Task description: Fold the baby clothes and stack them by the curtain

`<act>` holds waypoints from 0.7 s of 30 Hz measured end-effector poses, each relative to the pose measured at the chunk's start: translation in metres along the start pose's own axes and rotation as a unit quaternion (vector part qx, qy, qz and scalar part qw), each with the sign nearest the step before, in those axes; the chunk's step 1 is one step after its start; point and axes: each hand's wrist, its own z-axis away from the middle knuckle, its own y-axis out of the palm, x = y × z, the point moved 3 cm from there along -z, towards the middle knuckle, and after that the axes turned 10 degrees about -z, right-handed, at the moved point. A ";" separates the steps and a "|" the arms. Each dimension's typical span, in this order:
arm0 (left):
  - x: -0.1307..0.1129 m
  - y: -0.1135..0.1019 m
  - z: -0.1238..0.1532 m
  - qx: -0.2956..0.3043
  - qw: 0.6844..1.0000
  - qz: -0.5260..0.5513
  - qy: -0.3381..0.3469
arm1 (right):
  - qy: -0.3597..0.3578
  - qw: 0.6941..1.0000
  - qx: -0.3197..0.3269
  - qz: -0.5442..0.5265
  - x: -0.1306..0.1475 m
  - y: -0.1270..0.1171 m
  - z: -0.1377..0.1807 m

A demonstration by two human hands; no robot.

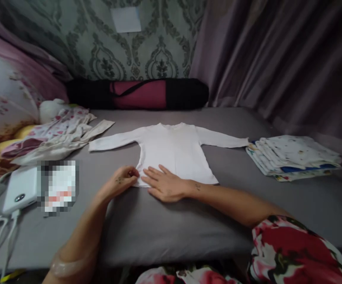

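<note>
A small white long-sleeved shirt lies spread on the grey bed sheet, its neck pointing away from me and both sleeves stretched out sideways. My left hand is at the bottom left corner of the shirt, with the fingers pinched together on the hem. Flat across the lower left part of the shirt rests my right hand, palm down with fingers spread. The hem's right corner lies free on the sheet.
Folded clothes are stacked at the right. Loose clothes lie at the left, above a white power bank with cables. A black and maroon long bag lies along the patterned wall.
</note>
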 end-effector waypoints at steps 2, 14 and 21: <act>0.000 0.000 -0.001 0.009 1.000 -0.018 0.007 | -0.022 0.998 0.032 -0.046 0.010 -0.003 0.020; -0.084 0.020 -0.028 -0.039 0.965 -0.208 0.153 | 0.242 0.921 -0.303 0.029 -0.120 -0.124 0.121; -0.176 0.102 -0.065 -0.056 0.937 -0.135 0.317 | 0.283 0.908 -0.253 0.180 -0.151 -0.125 0.114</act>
